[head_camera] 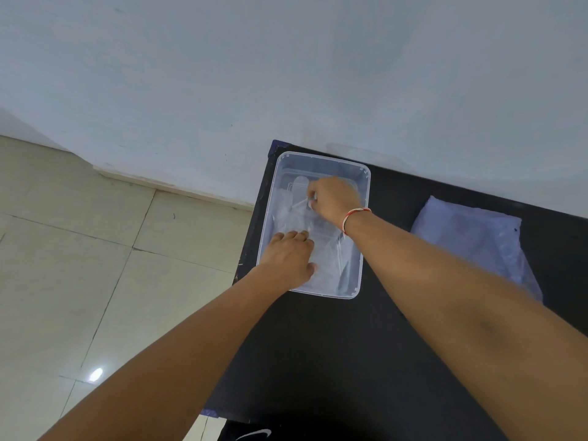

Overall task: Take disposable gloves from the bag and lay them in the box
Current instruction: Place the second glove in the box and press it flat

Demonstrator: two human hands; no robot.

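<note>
L hand [291,256] flat on gloves [294,214] in box [358,275], long axis toward wall; R hand [332,200] pinches them.

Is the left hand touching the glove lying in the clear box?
Touching. The head view shows the left hand lying flat on the glove inside the box.

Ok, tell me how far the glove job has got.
Done: thin clear gloves already lie in the clear plastic box. In hand: right hand pinches glove film while left hand presses it flat. Left: the pale plastic bag on the black table looks unemptied.
</note>
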